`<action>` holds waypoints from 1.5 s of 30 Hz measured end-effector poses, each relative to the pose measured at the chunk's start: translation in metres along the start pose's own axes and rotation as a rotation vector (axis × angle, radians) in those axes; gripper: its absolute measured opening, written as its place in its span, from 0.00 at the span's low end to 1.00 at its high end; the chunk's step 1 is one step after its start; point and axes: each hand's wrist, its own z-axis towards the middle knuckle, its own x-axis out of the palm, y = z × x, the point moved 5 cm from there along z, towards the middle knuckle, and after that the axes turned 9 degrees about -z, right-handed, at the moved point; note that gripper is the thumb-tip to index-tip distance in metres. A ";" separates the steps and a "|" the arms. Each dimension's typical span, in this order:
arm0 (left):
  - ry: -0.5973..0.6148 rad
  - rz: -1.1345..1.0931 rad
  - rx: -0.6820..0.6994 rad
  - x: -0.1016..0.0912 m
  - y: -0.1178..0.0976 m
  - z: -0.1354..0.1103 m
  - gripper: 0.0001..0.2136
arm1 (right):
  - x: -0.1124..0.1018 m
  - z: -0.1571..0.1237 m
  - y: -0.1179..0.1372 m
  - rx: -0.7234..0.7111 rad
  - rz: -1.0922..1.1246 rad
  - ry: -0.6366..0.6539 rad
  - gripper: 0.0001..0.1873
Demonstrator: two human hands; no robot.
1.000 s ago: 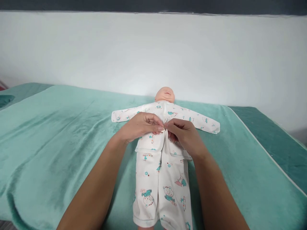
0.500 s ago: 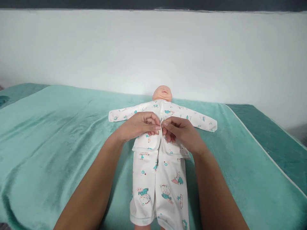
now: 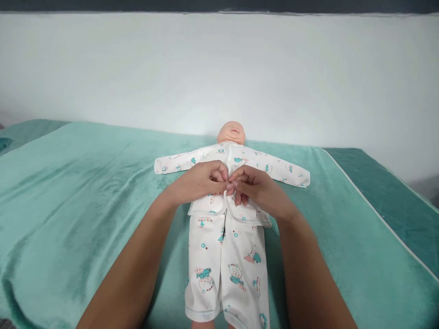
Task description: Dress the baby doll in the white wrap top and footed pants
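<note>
A baby doll (image 3: pixel 232 133) lies on its back, head away from me, arms spread to both sides. It wears a white printed jacket (image 3: pixel 281 170) and matching white trousers (image 3: pixel 236 256). At the jacket's front opening, over the belly, my left hand (image 3: pixel 206 179) pinches one cloth edge between thumb and fingers. My right hand (image 3: pixel 255 186) pinches the other edge from the right, its fingertips touching those of my left. Whatever fastener lies there is covered by my fingers. Below my hands the jacket's lower edges hang over the trousers' waist.
The doll lies on a light green plush blanket (image 3: pixel 103 183) with some wrinkles on the left. A darker green cover (image 3: pixel 387 196) shows along the right side. Behind the doll's head stands a white wall (image 3: pixel 219 68).
My fingertips have come together, drawing the two front edges of the jacket to overlap. The gap between the edges has narrowed.
</note>
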 end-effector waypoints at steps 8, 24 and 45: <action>0.030 -0.042 0.065 0.001 -0.003 -0.001 0.06 | 0.001 0.000 0.003 0.012 0.026 -0.038 0.06; 0.164 -0.122 0.024 -0.004 0.005 -0.001 0.11 | -0.002 0.003 0.000 0.012 0.160 -0.094 0.08; -0.167 -0.222 0.109 -0.021 0.010 0.004 0.11 | -0.018 0.005 -0.009 -0.076 0.642 -0.191 0.08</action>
